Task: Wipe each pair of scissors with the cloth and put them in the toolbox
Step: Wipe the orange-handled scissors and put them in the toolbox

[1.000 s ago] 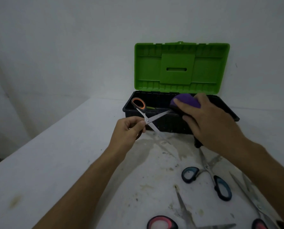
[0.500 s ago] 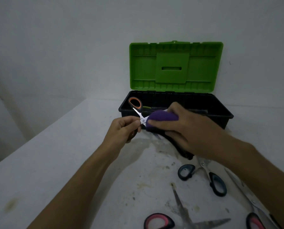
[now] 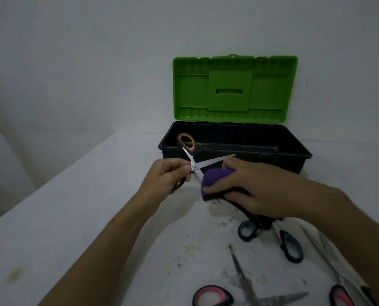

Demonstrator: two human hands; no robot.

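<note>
My left hand (image 3: pixel 168 175) holds the orange-handled scissors (image 3: pixel 193 157) by one handle, blades spread wide, just in front of the toolbox. One blade points right toward the box; the other runs down into the purple cloth (image 3: pixel 215 178). My right hand (image 3: pixel 257 188) grips that cloth, wrapped around the lower blade. The black toolbox (image 3: pixel 303 151) stands open at the back with its green lid (image 3: pixel 232 89) upright; something green and thin lies inside at the left.
On the stained white table lie blue-handled scissors (image 3: pixel 290 246), open pink-handled scissors (image 3: pixel 246 290) near the bottom edge, and another pink-handled pair (image 3: pixel 338 294) partly under my right forearm. A wall rises behind the toolbox. The table's left edge runs diagonally.
My right hand slid the cloth from the upper blade's tip to the pivot, then down onto the lower blade. The upper blade is now bare. My left hand stayed about in place.
</note>
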